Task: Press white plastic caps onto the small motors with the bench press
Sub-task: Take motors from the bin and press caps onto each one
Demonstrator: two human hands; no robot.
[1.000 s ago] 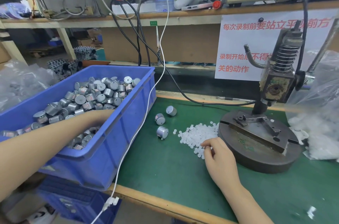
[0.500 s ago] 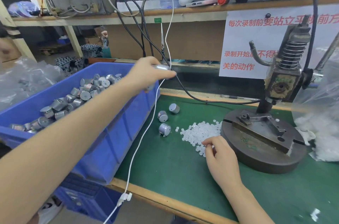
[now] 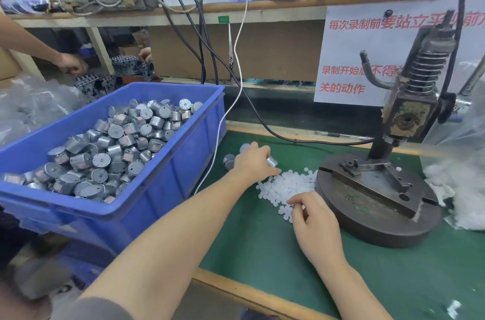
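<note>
**Motor in my left grip, my right grip picking at the caps**

My left grip is closed round one small motor, held just above the worktop, with the pile of white caps right under it and towards my right grip. That one is curled with thumb and finger pinched at the near edge of the pile; I cannot tell whether a cap is actually caught. The bench press stands just right of both grips, with nothing on its fixture. The caps are tiny and loose, so a careless pinch could scatter them or lift two at once. A cap set crooked on the shaft would be crushed under the ram. Two loose motors lie just left of my left grip and could be knocked rolling.
</note>
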